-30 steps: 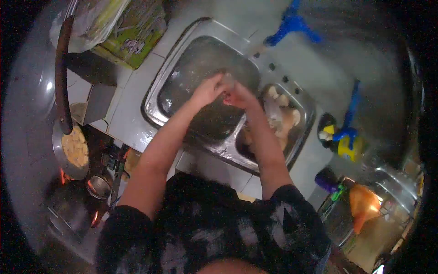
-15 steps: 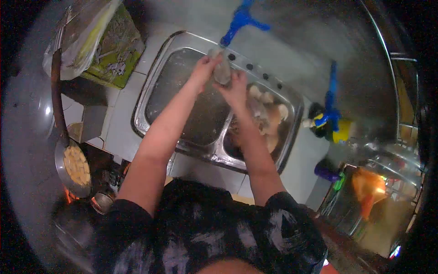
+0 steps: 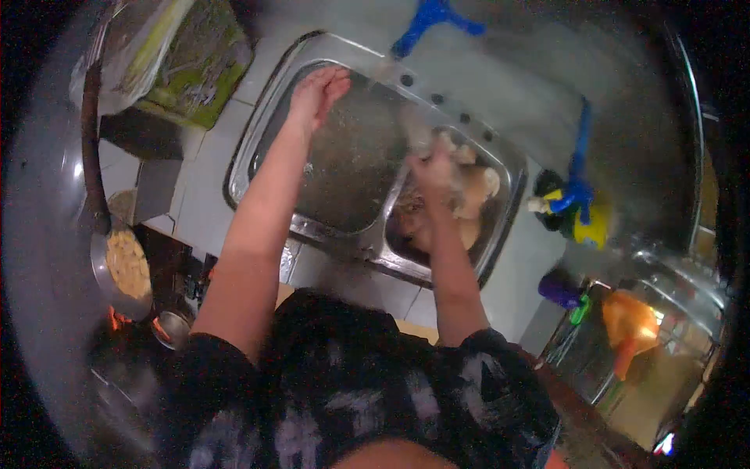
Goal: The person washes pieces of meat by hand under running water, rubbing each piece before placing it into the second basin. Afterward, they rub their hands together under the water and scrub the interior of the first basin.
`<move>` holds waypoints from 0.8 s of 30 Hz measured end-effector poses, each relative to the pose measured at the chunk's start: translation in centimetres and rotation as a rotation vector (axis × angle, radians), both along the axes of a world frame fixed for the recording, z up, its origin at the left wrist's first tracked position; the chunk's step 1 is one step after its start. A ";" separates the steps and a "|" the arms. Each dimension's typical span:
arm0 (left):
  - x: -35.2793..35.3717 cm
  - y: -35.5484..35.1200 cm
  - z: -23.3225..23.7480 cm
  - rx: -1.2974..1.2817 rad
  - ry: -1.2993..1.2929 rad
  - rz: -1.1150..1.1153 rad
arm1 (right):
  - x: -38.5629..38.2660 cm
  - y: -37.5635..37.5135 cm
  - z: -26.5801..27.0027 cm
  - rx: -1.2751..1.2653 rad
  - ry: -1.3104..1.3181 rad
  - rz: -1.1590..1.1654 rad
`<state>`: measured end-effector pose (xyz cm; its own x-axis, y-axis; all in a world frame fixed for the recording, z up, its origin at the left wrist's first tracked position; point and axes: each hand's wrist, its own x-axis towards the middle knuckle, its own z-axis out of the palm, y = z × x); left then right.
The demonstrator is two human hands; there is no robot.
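Observation:
My left hand (image 3: 319, 95) is over the far part of the left sink basin (image 3: 275, 117). Its fingers are loosely bent, with the thumb apart, and nothing shows in them. My right hand (image 3: 437, 168), smeared by motion, is above the right sink basin (image 3: 491, 242). A pale, translucent, blurred object (image 3: 414, 125) shows at its fingers; its kind cannot be made out. Below and beside that hand lie several pale tan pieces (image 3: 473, 195) that look like raw meat, partly hidden by my right forearm. Cloudy water (image 3: 351, 156) covers the left basin's floor.
A blue tap (image 3: 430, 23) reaches over the sink's back edge. On the left, a pan (image 3: 129, 266) of pale food pieces sits over a flame, its long handle pointing away. At right are a yellow-and-blue bottle (image 3: 586, 223), a purple item (image 3: 558, 291) and an orange funnel (image 3: 629, 324).
Both hands were together around the pale translucent object near the tap. The left hand has let go and moved left; the right has moved toward the right basin, apparently with the object.

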<state>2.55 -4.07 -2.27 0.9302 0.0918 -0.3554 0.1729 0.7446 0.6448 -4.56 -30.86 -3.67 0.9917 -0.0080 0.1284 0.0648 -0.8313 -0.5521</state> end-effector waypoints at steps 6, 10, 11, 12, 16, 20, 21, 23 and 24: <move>-7.6 6.7 -10.8 1.543 0.193 -0.490 | 0.5 -7.3 2.1 -0.181 0.183 -0.158; -12.2 5.2 -10.7 1.611 0.287 -0.476 | -0.8 -10.1 -1.1 -0.367 0.279 -0.071; -13.1 4.8 -11.5 1.550 0.285 -0.479 | -1.6 -10.6 -1.7 -0.509 0.142 0.072; -13.6 4.5 -12.6 1.496 0.280 -0.470 | -2.0 -10.5 -1.9 -0.642 -0.008 0.220; -16.4 3.6 -14.3 1.543 -0.032 -0.473 | -9.3 -7.7 -2.0 -0.499 0.026 0.280; -18.5 3.4 -13.7 1.583 0.041 -0.356 | -13.5 -7.2 -6.0 -0.175 0.465 0.350; -19.1 3.7 -14.1 1.667 0.110 -0.464 | -14.2 -7.7 -7.9 -0.172 0.470 0.353; -19.0 4.0 -13.7 1.627 0.098 -0.423 | -15.0 -8.9 -11.0 -0.164 0.429 0.278; -18.8 4.1 -13.5 1.583 0.082 -0.378 | -15.1 -8.5 -10.5 -0.164 0.428 0.278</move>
